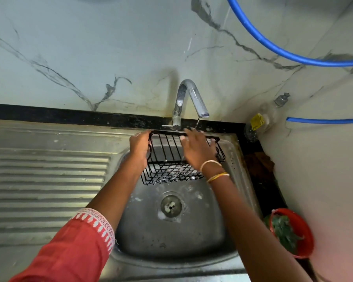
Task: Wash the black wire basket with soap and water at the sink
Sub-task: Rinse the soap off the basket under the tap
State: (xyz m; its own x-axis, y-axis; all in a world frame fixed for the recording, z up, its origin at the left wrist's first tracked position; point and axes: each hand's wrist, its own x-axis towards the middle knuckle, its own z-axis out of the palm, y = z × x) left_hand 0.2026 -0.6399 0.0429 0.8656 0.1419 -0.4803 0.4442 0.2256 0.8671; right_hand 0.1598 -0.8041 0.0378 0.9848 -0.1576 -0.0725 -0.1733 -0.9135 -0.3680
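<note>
Under the tap [189,102], above the sink [240,180] bowl, the black wire basket [171,159] hangs tilted, its long axis running left to right, its open side facing the person. The left hand [140,148] grips its left end, fingers curled round the wire; the right hand [196,150] lies flat across the bars, fingers straight. Wet, soapy wire could slip from that one-sided grip and drop toward the drain [171,206].

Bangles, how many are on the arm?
2, both on the right wrist: a pale bangle nearer the hand, a yellow bangle just behind it. The left wrist shows none, though its sleeve could hide some.
</note>
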